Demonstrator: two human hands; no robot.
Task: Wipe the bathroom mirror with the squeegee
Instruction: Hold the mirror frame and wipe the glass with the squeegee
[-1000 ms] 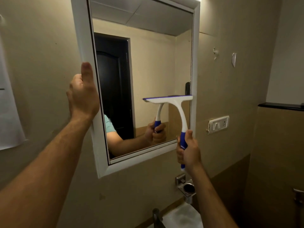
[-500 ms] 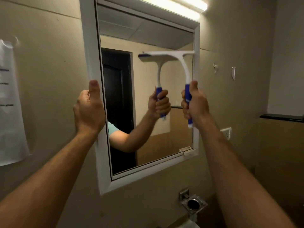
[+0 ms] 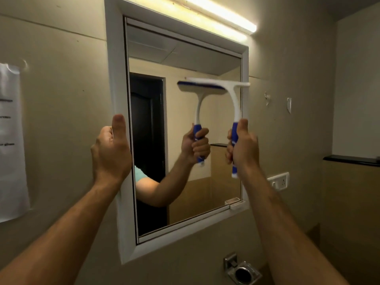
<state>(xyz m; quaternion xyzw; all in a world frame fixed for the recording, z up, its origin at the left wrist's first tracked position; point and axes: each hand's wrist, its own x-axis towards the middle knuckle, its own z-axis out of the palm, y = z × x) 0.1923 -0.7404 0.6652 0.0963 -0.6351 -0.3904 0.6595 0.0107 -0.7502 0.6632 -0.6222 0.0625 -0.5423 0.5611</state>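
Note:
The mirror (image 3: 185, 58) hangs on the wall in a white frame (image 3: 115, 58). My left hand (image 3: 111, 153) grips the frame's left edge, thumb pointing up along its front. My right hand (image 3: 244, 147) holds the blue grip of a white squeegee (image 3: 234, 99). Its blade lies level against the glass in the mirror's upper right part, one end over the right side of the frame. The glass reflects the squeegee, my right hand and arm, and a dark door.
A lit tube light (image 3: 216, 15) runs above the mirror. A paper sheet (image 3: 10, 140) hangs on the left wall. To the right are wall hooks (image 3: 267, 97), a socket (image 3: 278, 179) and a black ledge (image 3: 349, 160). A metal holder (image 3: 242, 272) sits below.
My right hand has carried the squeegee up from the mirror's lower right to its upper right. My left hand has kept its grip on the frame. The view has tilted upward.

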